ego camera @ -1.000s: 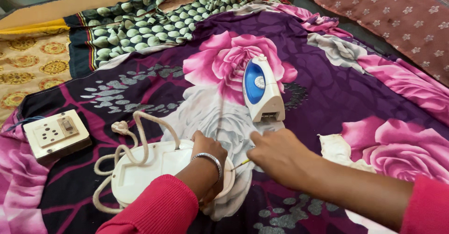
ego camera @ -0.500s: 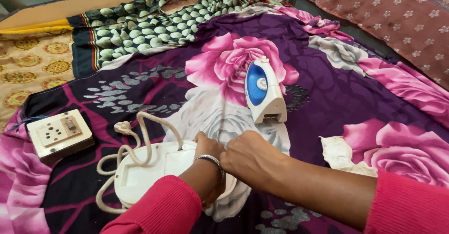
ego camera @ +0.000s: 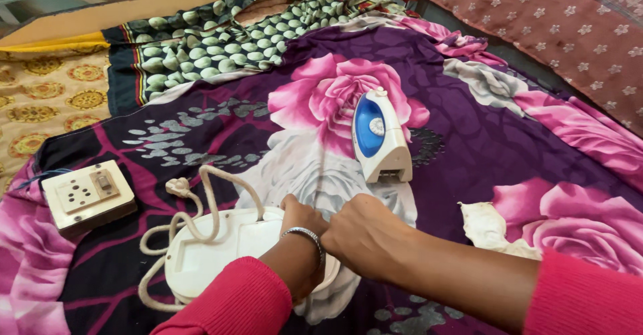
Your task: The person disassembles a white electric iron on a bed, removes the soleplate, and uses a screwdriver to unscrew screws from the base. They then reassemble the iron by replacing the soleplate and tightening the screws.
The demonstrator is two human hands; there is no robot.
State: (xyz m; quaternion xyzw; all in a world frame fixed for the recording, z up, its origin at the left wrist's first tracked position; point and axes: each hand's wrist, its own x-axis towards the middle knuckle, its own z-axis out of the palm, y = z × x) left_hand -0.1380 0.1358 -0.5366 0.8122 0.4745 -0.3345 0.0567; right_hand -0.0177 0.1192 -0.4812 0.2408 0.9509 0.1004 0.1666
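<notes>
A white iron body lies flat on the flowered blanket, its thick cream cord looped over and around it. My left hand, with a metal bangle on the wrist, presses down on the body's right end and grips it. My right hand sits close against the left, with its fingers curled down at the same end. What they hold is hidden. A blue and white iron cover stands apart on the blanket, just beyond both hands.
A cream socket board with a switch lies at the left on the purple and pink blanket. A crumpled white scrap rests to the right of my right arm. A green patterned cloth lies further back.
My right hand has moved left, from beside the blue cover to right against my left hand. The left hand has stayed on the white iron body.
</notes>
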